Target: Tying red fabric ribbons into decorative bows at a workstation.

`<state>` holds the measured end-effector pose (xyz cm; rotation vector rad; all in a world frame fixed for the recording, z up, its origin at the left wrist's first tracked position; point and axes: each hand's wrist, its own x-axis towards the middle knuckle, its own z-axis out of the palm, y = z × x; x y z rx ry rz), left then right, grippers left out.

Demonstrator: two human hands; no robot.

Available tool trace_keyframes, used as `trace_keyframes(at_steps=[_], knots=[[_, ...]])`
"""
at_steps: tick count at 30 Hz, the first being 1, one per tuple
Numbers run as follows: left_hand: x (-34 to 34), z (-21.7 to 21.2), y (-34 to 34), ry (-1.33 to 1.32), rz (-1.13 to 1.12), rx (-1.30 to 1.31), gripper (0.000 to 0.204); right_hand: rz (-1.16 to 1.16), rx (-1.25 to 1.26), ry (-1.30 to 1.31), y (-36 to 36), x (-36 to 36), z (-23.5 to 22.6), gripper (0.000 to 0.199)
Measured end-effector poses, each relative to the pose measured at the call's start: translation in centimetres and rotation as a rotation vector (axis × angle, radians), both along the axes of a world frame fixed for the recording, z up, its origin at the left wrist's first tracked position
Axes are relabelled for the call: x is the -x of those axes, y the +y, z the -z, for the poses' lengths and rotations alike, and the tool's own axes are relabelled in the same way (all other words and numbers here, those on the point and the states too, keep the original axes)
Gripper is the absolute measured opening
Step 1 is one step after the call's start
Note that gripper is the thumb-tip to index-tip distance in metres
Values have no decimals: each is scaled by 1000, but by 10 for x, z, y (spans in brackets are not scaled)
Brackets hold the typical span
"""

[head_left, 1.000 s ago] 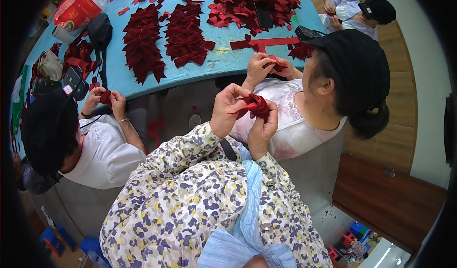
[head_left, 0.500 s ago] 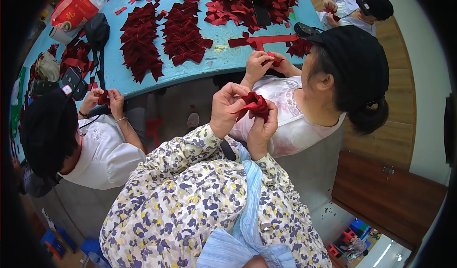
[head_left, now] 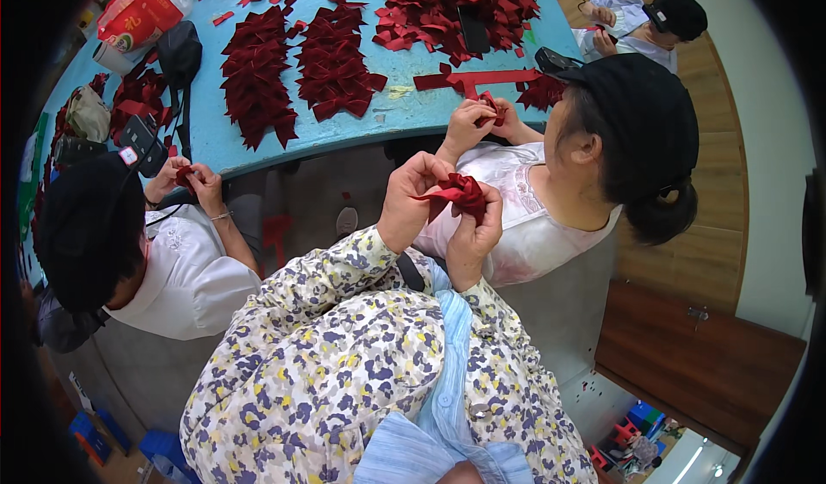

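Both my hands are raised in front of my chest, working on a dark red ribbon rose (head_left: 462, 193). My left hand (head_left: 408, 202) pinches a loose strip of the ribbon at the rose's left side. My right hand (head_left: 476, 231) cups the rolled rose from below and the right, fingers closed around it. My floral sleeves run down toward the lower edge.
A blue table (head_left: 404, 104) ahead carries rows of red ribbon pieces (head_left: 331, 54) and a loose heap (head_left: 447, 2). Two seated people in black caps, one at left (head_left: 86, 226) and one at right (head_left: 637, 123), handle ribbon too. A third person (head_left: 654, 19) sits at the far right.
My hands have stayed in place, still working the ribbon rose; the loose strip has shifted a little in my left fingers. The neighbours' hands have barely moved.
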<state>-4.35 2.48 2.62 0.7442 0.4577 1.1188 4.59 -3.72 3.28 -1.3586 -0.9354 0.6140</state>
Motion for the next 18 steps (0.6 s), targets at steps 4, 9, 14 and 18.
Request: trace_keyframes(at_steps=[4, 9, 14, 18], knots=[[0, 3, 5, -175, -10, -53, 17, 18, -64, -125, 2, 2, -2, 27], [-5, -12, -3, -344, 56, 52, 27, 36, -83, -126, 3, 3, -14, 28], [-10, -22, 0, -351, 86, 28, 31, 1, -76, 30, 2, 0, -20, 27], [-11, -35, 0, -181, 25, -50, 28, 2, -103, 36, 0, -4, -19, 26]])
